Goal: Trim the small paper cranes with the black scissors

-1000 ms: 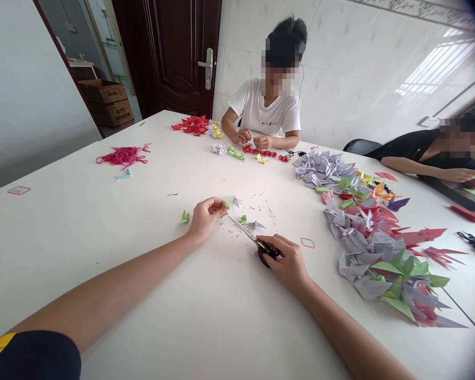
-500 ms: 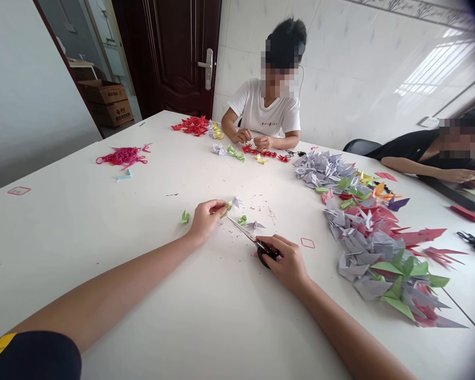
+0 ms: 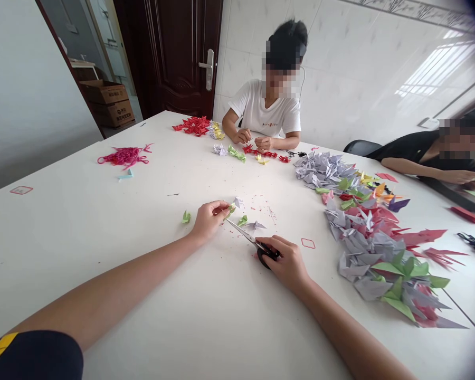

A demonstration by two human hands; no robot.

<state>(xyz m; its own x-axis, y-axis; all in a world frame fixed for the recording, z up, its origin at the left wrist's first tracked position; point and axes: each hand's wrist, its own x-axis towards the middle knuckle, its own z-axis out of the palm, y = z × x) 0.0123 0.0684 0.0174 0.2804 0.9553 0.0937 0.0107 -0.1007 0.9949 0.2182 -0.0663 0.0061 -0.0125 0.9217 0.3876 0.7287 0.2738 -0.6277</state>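
"What's the left hand (image 3: 209, 220) doing, right up close?"

"It's pinching a small green paper crane (image 3: 230, 210) between thumb and fingertips, just above the white table (image 3: 83, 253), near the middle of the frame."

"And the right hand (image 3: 285, 259)?"

"Its fingers are curling through the black handles of a pair of scissors (image 3: 264, 255) and gripping them. The blades are lying nearly closed and pointing up and left, with their tips just beside the crane."

"What's lying around them?"

"Tiny red paper flecks are dotting the tabletop. A green crane (image 3: 186, 216) is sitting left of the left hand, while another green crane (image 3: 243, 220) and a lilac crane (image 3: 255, 226) are sitting just above the blades."

"And further off?"

"A big heap of grey, green and red paper cranes (image 3: 364, 232) is spreading down the right side of the table. A person in black (image 3: 431, 158) is leaning in at the right edge. Straight ahead, a person in a white T-shirt (image 3: 267, 113) is working with both hands close together behind a row of small cranes. At upper left, a tangle of pink cord (image 3: 123, 156) is lying on the table, and cardboard boxes (image 3: 106, 103) are standing beyond the doorway."
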